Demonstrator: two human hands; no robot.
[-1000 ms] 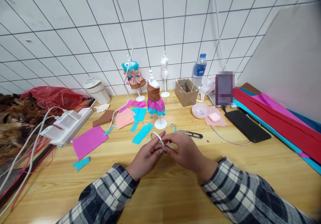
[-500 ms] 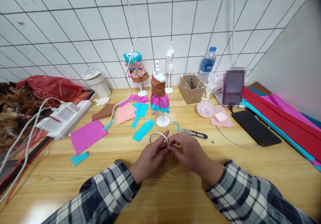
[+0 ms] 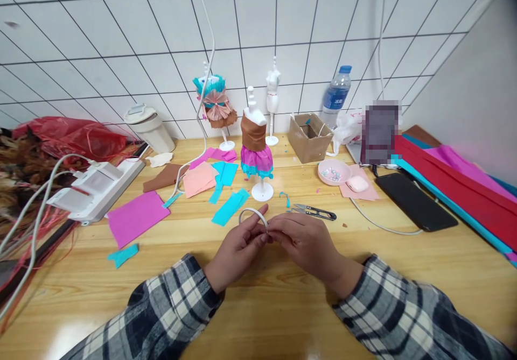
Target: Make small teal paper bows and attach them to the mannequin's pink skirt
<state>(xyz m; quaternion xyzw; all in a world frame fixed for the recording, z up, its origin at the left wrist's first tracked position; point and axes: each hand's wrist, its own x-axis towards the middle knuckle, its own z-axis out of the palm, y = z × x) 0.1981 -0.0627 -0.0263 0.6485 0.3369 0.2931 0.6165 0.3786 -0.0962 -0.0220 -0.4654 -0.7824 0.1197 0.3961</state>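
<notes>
My left hand (image 3: 237, 253) holds a thin whitish roll of tape (image 3: 249, 210) upright, its thumb and fingers closed round the lower edge and one finger stretched up through the ring. At the roll's right side, my right hand (image 3: 309, 244) pinches with thumb and forefinger. What sits in that pinch is too small and covered to make out. Just beyond both hands stands a small dress form (image 3: 254, 134) in a brown top and a magenta skirt with a blue hem. Thread snips (image 3: 317, 211) lie behind my right hand.
Blue paper strips (image 3: 230, 207), a magenta sheet (image 3: 139, 217) and peach pieces (image 3: 200, 179) lie on the left. Behind stand a decorated dress form (image 3: 216, 104), a bare one (image 3: 272, 93) and a cardboard box (image 3: 310, 142). A bead bowl (image 3: 334, 173) and black phone (image 3: 416, 201) are rightward.
My view has shifted slightly, so the things at the back sit a little higher. Both hands stay together at the roll of tape, with hardly any change in their grip.
</notes>
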